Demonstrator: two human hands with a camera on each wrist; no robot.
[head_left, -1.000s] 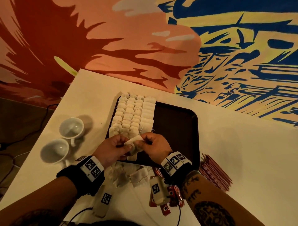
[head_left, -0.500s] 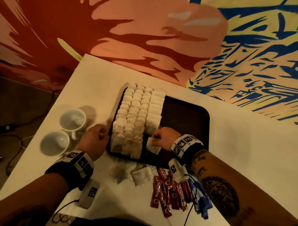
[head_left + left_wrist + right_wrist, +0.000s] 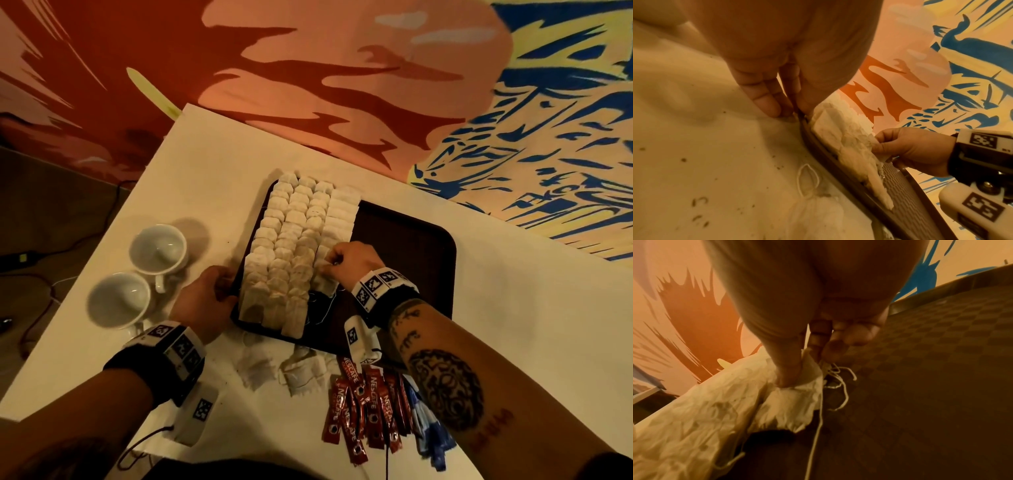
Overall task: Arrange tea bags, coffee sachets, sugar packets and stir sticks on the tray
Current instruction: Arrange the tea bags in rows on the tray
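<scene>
Painted in red, orange and blue, a mural wall is seen behind the white table (image 3: pixel 513 325), on which a dark tray (image 3: pixel 411 246) is set. Rows of tea bags (image 3: pixel 291 246) are laid overlapping across the tray's left part, while its right part is bare. One tea bag (image 3: pixel 789 402) at the near end of the fourth row is pinched at its top edge between thumb and fingertips of the right hand (image 3: pixel 349 263), its string trailing loose on the textured floor of the tray. The tray's left rim is gripped by the left hand (image 3: pixel 202 301), thumb above and fingers pressed together against the table beside it.

A few loose tea bags (image 3: pixel 301 373), red coffee sachets (image 3: pixel 366 411) and blue packets (image 3: pixel 428 431) are left lying on the table near the tray's front edge; two white cups (image 3: pixel 137 274) are stood to the left.

The bags are judged to be very light, soft and easily torn or crumpled, so a gentle pinch at the folded top is best suited, with the string kept from snagging neighbouring bags. The sachets are likely slick and stiffer, and could be taken by their long edges.
</scene>
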